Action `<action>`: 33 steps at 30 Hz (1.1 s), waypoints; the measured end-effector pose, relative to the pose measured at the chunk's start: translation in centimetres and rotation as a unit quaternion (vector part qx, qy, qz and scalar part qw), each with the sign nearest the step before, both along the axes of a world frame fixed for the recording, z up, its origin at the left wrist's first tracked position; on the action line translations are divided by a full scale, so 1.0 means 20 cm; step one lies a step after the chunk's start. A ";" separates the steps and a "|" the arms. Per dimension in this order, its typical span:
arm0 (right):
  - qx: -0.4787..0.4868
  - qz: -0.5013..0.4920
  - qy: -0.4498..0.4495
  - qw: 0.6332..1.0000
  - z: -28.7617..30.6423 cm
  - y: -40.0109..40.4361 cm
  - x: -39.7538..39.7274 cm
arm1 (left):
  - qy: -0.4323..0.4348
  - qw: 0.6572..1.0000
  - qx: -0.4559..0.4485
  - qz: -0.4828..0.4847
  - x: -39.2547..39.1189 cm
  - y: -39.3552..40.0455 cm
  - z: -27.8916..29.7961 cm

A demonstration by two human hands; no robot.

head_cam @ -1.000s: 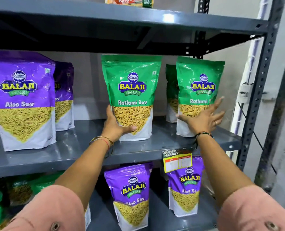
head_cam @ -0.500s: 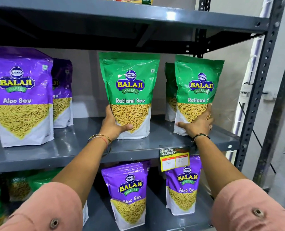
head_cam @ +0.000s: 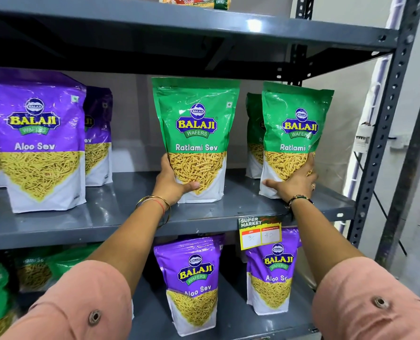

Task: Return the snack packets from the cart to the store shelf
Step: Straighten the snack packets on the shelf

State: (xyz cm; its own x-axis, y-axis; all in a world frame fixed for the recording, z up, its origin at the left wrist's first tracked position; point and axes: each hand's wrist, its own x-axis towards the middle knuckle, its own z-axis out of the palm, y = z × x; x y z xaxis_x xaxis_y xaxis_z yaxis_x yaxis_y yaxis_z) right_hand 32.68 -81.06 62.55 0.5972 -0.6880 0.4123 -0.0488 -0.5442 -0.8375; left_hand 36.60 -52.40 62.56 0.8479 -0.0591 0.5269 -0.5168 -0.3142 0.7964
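The left hand (head_cam: pixel 172 182) grips the middle green packet (head_cam: pixel 196 123) low, thumb in front, its fingers hidden behind. The right hand (head_cam: pixel 294 182) clasps the right green packet (head_cam: pixel 297 119), fingers (head_cam: pixel 310 165) curled round its side. Both packets stand on the shelf (head_cam: pixel 105 212). Best to seat the bases flat, labels forward, and loosen slowly.

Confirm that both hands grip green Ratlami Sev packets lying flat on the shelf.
Not flat: in the head view the left hand grips the centre packet, the right hand the right packet, both green Ratlami Sev, standing upright on the shelf.
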 end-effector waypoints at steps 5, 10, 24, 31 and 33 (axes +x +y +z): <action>-0.008 -0.004 0.011 1.000 0.00 0.00 0.00 | 0.004 1.000 0.009 0.001 -0.01 0.00 0.01; -0.014 -0.009 0.024 1.000 0.00 0.00 0.01 | 0.008 1.000 0.011 0.013 -0.01 -0.01 0.02; -0.134 0.091 -0.333 0.929 0.32 1.08 -0.10 | -0.237 0.911 0.044 0.335 -0.17 0.63 0.10; 0.001 0.462 -0.118 0.879 0.16 1.93 0.08 | -0.118 0.822 -0.006 0.556 -0.21 1.40 0.04; 0.002 0.493 -0.073 0.867 0.09 2.11 0.14 | -0.048 0.817 -0.031 0.574 -0.21 1.60 0.03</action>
State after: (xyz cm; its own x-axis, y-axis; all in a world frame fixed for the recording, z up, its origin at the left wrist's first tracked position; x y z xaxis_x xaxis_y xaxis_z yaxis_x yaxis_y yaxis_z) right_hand 35.56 -38.91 64.34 0.8374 0.1247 0.5322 0.5453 -0.2582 -0.7975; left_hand 32.36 -20.43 63.15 0.2795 0.7755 0.5661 0.0296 -0.5963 0.8022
